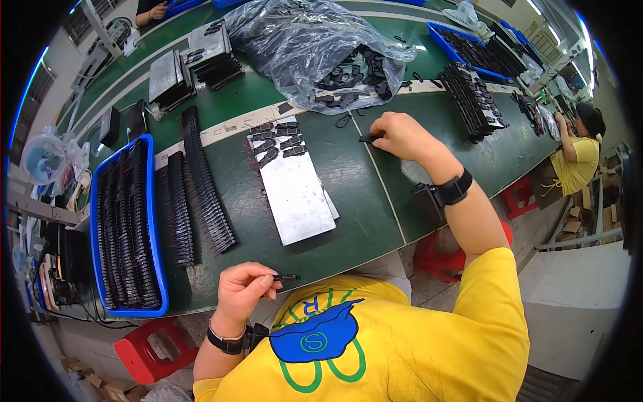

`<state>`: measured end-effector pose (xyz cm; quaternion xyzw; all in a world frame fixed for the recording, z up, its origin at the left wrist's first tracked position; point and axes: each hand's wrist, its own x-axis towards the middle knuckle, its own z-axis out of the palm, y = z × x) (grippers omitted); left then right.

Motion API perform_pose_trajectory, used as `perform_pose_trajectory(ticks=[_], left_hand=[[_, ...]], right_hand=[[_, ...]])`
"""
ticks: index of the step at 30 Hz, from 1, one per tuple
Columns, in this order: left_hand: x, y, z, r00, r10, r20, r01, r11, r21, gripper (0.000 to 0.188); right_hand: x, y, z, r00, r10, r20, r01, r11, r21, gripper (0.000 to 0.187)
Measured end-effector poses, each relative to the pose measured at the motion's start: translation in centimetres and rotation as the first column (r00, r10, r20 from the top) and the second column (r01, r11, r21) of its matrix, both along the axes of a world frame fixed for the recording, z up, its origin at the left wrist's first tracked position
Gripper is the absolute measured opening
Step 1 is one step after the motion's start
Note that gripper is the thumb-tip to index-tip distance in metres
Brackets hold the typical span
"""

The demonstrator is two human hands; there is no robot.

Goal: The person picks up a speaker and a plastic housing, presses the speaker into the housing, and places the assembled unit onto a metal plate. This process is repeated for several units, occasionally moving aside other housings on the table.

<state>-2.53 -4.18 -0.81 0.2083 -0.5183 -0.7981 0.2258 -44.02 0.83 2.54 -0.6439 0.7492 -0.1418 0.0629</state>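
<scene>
Near the table's front edge, my left hand [244, 289] pinches a small black plastic part [288, 277] between thumb and fingertips. My right hand [404, 137] reaches over the far half of the table, its fingers closed on a small flat black piece [366, 139] at the tabletop. Between the hands lies a pale metal plate [295, 201], another plate partly under it. Several black parts [280, 137] with thin red wires sit in rows at its far end. Beyond my right hand, a clear plastic bag [301, 50] spills loose black pieces [355, 70].
At left stand a blue tray [153, 268] packed with black parts and two long rows [204, 181] of them. Stacked plates [167, 77] sit farther back; another loaded stack [472, 100] is at right. A co-worker in yellow [581, 157] sits far right. Red stools [155, 348] stand below.
</scene>
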Motion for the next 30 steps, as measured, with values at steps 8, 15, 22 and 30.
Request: perform_pose_trajectory(ticks=[8,15,22,30], left_hand=[[0.0,0.3,0.1,0.998,0.053,0.034,-0.055,0.998,0.044,0.012],[-1.4,0.0,1.7,0.983,0.056,0.175,-0.091,0.977,0.194,0.014],[-2.0,0.7,1.9,0.983,0.000,0.186,-0.040,0.977,0.211,0.015],[-2.0,1.6,1.9,0.982,-0.013,0.187,-0.033,0.970,0.242,0.015]], right_hand=[[0.6,-1.4,-0.3,1.000,-0.019,0.000,0.019,0.997,0.079,0.023],[6.5,4.2,1.2,0.889,-0.147,0.433,0.218,0.968,-0.120,0.025],[15.9,7.2,3.3,0.772,0.388,0.503,-0.213,0.904,-0.371,0.029],[20.7,6.7,1.5,0.854,0.481,0.197,-0.342,0.806,-0.483,0.032]])
